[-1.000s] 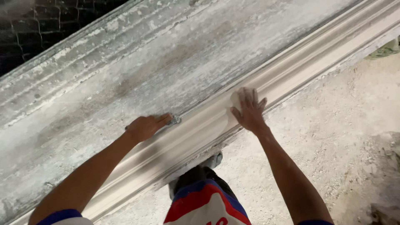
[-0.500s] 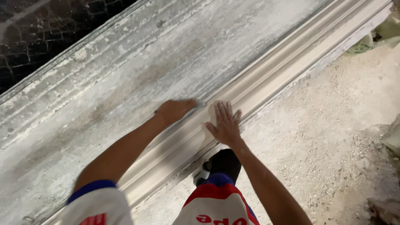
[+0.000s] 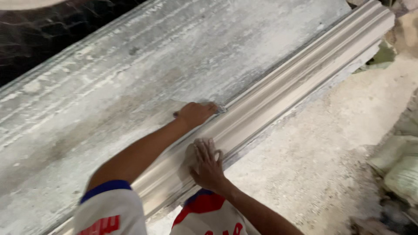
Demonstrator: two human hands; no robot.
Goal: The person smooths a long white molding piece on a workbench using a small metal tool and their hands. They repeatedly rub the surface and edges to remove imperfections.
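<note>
Fingers of left hand (image 3: pixel 197 113) clamped on small tool (image 3: pixel 220 109), right hand (image 3: pixel 208 166) spread flat on plaster moulding (image 3: pixel 278 98).

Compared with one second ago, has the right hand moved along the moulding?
Yes. The right hand has slid along the moulding, away from its far end and toward the person, now lying near the left hand.
</note>
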